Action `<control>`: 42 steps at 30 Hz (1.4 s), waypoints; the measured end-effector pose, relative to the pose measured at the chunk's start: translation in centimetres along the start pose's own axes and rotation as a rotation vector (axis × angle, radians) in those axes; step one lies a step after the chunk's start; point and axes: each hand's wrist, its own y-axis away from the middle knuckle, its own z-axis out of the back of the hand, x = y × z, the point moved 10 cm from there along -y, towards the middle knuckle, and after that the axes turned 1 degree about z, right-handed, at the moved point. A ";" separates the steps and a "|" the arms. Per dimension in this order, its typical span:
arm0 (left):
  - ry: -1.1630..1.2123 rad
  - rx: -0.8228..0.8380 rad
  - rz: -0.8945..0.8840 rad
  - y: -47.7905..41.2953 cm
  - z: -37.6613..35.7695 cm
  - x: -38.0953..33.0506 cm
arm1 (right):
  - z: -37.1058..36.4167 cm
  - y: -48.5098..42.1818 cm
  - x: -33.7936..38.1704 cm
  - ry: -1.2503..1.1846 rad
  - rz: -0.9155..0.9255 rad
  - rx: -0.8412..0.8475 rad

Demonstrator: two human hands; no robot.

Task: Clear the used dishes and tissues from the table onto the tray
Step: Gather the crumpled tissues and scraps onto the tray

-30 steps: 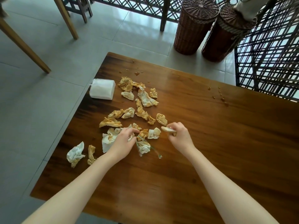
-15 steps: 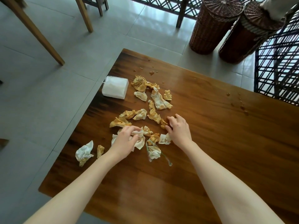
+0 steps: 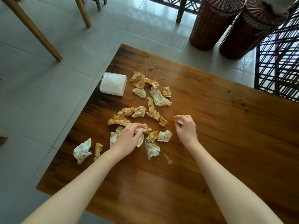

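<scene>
- Tabletop (image 3: 210, 143): dark wood, carrying every item below.
- Used tissues (image 3: 159, 97): many crumpled, orange-stained pieces strewn over the left half. Most lie close together, and two sit apart by the near left edge (image 3: 82, 149).
- Left hand (image 3: 127, 139): fingers curled down into the middle of the heap, gripping a white tissue (image 3: 140, 139). It seems to be bunching several pieces so they can be carried in one go.
- Right hand (image 3: 186, 128): just beside the heap on its right, fingers closed round a small wad (image 3: 179, 122).
- Tray and dishes: neither is in sight, which probably explains why the tissues are collected in the hands first.
- Pack of clean tissues (image 3: 113, 84): a white block at the far left edge, near the soiled ones.
- Sauce drops (image 3: 150, 69): brown spots on the wood, the likely cause of the stains.
- Wicker baskets (image 3: 213, 23): two, on the floor beyond.
</scene>
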 end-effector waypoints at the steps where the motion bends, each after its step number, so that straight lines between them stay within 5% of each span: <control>1: 0.002 0.011 -0.006 -0.1 -0.4 -0.3 | 0.3 0.4 -0.1 -0.025 -0.012 0.003; 6: -0.034 0.071 -0.072 -0.5 -2.7 -2.5 | 1.7 2.7 -1.3 -0.102 -0.077 0.024; 15: -0.576 0.180 -0.042 -4.3 -7.7 -4.0 | 4.6 8.1 -6.6 -0.141 -0.223 -0.042; 42: -0.887 0.401 -0.499 -0.4 -12.1 -2.4 | 6.8 15.2 -10.2 -0.191 -0.401 -0.137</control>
